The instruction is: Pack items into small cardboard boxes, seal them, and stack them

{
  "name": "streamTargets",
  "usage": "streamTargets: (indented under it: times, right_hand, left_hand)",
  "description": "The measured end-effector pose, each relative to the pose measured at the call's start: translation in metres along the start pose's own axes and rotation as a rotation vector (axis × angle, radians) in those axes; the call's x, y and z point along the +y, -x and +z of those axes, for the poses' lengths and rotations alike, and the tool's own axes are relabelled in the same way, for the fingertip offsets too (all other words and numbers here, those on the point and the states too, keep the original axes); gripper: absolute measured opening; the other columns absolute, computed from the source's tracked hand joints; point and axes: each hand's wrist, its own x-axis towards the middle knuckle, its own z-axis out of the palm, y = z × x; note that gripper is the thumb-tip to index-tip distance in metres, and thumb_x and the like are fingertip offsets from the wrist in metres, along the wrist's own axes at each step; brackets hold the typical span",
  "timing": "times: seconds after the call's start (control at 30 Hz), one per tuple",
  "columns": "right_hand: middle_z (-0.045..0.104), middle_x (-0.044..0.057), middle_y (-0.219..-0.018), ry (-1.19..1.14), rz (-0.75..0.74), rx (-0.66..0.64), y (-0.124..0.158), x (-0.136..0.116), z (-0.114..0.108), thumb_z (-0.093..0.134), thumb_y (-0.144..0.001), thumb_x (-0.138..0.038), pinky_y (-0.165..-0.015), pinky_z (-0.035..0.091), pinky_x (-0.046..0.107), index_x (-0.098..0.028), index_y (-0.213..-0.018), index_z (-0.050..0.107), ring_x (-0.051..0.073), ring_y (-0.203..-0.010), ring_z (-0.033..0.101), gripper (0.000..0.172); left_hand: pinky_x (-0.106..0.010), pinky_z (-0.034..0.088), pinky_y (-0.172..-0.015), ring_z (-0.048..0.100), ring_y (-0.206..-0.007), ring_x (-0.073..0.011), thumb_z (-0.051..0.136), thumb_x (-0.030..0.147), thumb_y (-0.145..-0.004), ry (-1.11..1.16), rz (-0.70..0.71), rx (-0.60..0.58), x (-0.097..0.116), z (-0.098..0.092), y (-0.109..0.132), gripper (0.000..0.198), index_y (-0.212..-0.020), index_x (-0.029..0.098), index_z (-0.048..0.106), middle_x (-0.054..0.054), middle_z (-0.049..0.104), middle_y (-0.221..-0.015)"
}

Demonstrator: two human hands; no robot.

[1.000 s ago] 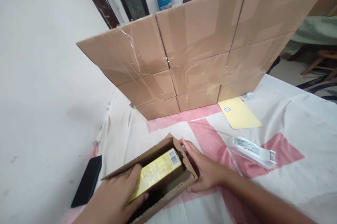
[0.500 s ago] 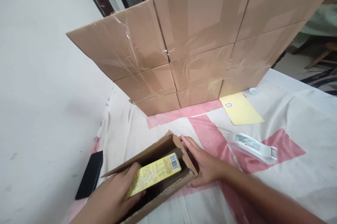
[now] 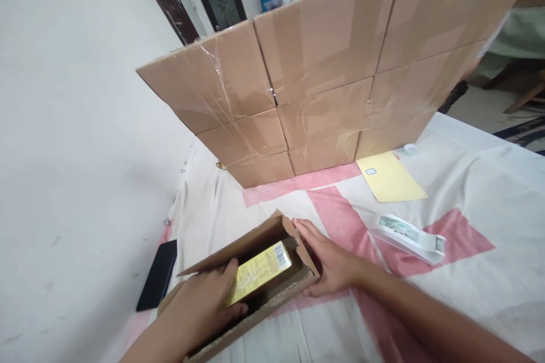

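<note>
An open cardboard box (image 3: 255,323) is tilted towards me on the cloth-covered table. Inside it lies a small yellow carton (image 3: 259,272) with a barcode at its far end. My left hand (image 3: 213,300) reaches into the box and is closed round the near end of the carton, with thumb and fingers on its two sides. Against the box's right end, my right hand (image 3: 326,263) grips the cardboard from outside, fingers at the upper corner and thumb lower down. The carton's underside is hidden within the box.
A tall taped cardboard panel (image 3: 323,90) stands across the back. To the right lie a yellow card (image 3: 392,178) and a white tape dispenser (image 3: 409,238). A black phone (image 3: 157,275) rests at the left by the white wall (image 3: 85,124).
My left hand and the yellow carton have sunk slightly deeper into the box. My right hand keeps its hold on the box's end. The camera view has shifted a little.
</note>
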Motion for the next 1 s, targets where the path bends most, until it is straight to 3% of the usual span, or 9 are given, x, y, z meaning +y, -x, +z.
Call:
streamTargets:
  times: [0.17,0.33,0.47,0.67,0.87,1.0]
  right_hand:
    - [0.016,0.020,-0.165,0.022,-0.008,-0.005,-0.002,-0.005,-0.003,0.089,-0.062,-0.055,-0.124,0.022,0.055,-0.022,-0.166,-0.003,0.044,-0.153,0.017,0.142]
    - [0.016,0.020,-0.165,0.024,-0.015,0.007,-0.002,-0.008,-0.004,0.090,-0.059,-0.057,-0.123,0.024,0.055,-0.022,-0.166,-0.002,0.044,-0.153,0.018,0.145]
    - [0.015,0.020,-0.166,0.039,-0.026,0.001,-0.001,-0.009,-0.005,0.090,-0.061,-0.055,-0.123,0.025,0.056,-0.023,-0.166,-0.003,0.043,-0.154,0.018,0.144]
    - [0.011,0.019,-0.169,0.081,-0.049,0.014,-0.002,-0.013,-0.005,0.090,-0.062,-0.057,-0.125,0.021,0.056,-0.024,-0.166,-0.005,0.042,-0.155,0.014,0.145]
    - [0.012,0.020,-0.168,0.065,-0.062,0.023,-0.002,-0.017,-0.006,0.090,-0.062,-0.061,-0.124,0.023,0.055,-0.022,-0.166,-0.004,0.041,-0.155,0.016,0.145]
    - [0.013,0.020,-0.168,0.083,-0.066,0.044,-0.001,-0.018,-0.004,0.090,-0.064,-0.059,-0.123,0.026,0.054,-0.024,-0.166,-0.004,0.040,-0.155,0.019,0.143]
  left_hand:
    - [-0.051,0.054,-0.077,0.072,-0.096,-0.0403,0.045,0.050,-0.090,-0.020,0.031,0.039,0.001,0.001,0.007,0.037,-0.111,0.022,0.056,-0.015,0.076,-0.105]
    - [-0.049,0.054,-0.081,0.072,-0.100,-0.0390,0.050,0.043,-0.087,-0.038,0.015,0.046,0.005,0.000,0.007,0.040,-0.121,0.021,0.054,-0.016,0.075,-0.111]
    - [-0.046,0.053,-0.082,0.072,-0.102,-0.0372,0.050,0.040,-0.087,-0.031,0.019,0.074,0.008,-0.004,0.011,0.035,-0.117,0.024,0.056,-0.014,0.075,-0.114]
    - [-0.042,0.052,-0.081,0.073,-0.099,-0.0337,0.051,0.039,-0.086,0.030,0.002,0.136,0.010,-0.003,0.021,0.047,-0.131,0.027,0.052,-0.013,0.075,-0.113]
    - [-0.041,0.051,-0.074,0.072,-0.096,-0.0350,0.057,0.042,-0.081,0.100,0.037,0.202,0.004,0.005,0.020,0.047,-0.126,0.026,0.059,-0.015,0.075,-0.107]
    - [-0.042,0.054,-0.080,0.070,-0.107,-0.0337,0.059,0.045,-0.081,0.192,0.080,0.242,0.000,0.002,0.025,0.055,-0.134,0.029,0.058,-0.013,0.073,-0.120]
